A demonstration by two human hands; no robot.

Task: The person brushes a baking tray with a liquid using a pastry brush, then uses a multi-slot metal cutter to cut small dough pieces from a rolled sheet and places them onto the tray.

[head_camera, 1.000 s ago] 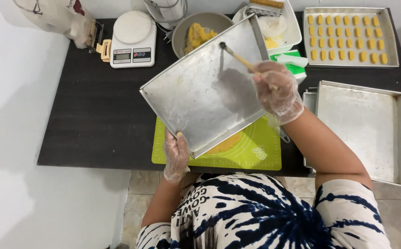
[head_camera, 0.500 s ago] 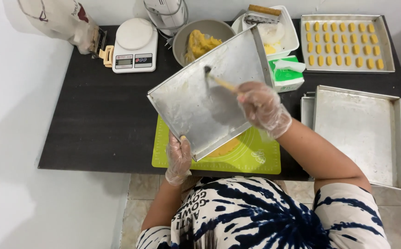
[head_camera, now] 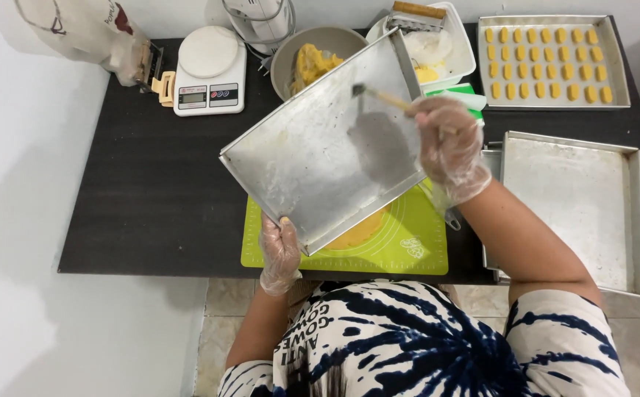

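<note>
Left hand (head_camera: 279,254) grips a tilted baking tray (head_camera: 320,147) by its near corner, long axis running up-right; right hand (head_camera: 449,147) clenches a brush (head_camera: 379,95) pointing left onto it.

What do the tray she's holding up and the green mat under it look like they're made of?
The tray looks like bare metal, probably aluminium: dull silver, smudged, with a folded rim. The green mat seems to be silicone or soft plastic: thin, flat, matte, with printed lines. Both hands wear thin clear plastic gloves.

Brush (head_camera: 379,95) in right hand (head_camera: 449,151), earlier mid-tray, now nearer the metal tray's (head_camera: 298,176) top edge.
</note>
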